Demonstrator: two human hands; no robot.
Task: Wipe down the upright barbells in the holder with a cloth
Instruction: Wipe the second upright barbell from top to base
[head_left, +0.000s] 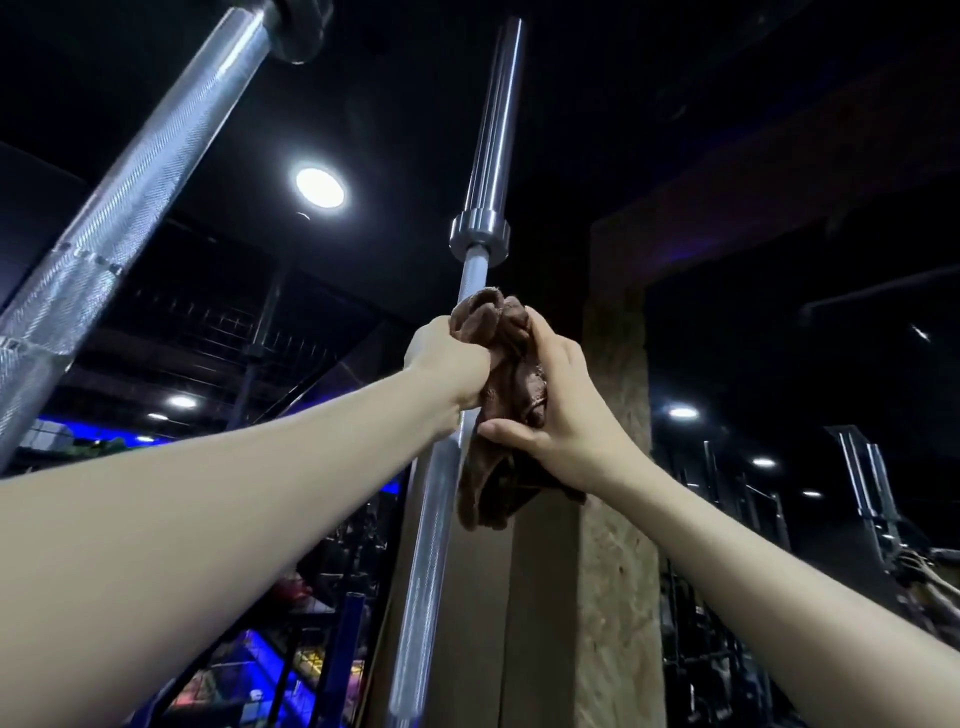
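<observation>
1. Nearest the camera, both bare forearms reach up and forward; they converge on the middle upright barbell (441, 499), which stands in front of the person.
2. Wiping is under way on that bar, high on its shaft just below the collar (478, 235); the brown cloth (501, 410) is bunched around the shaft there, its loose tail hanging beside the bar.
3. Judging from the hands' height, the upper shaft is being covered now; the sleeve above the collar and the long shaft below look yet to be done, though I cannot tell how clean they are.
4. A second barbell (130, 182) leans at the left, well apart from the cloth and untouched; the holder itself is out of view.
5. Left hand (449, 364): fingers curled tight, gripping cloth and shaft together; wrist straight.
6. Right hand (550, 400): fingers and thumb curled over the cloth's bulk, pinching it against the bar from the right side.
</observation>
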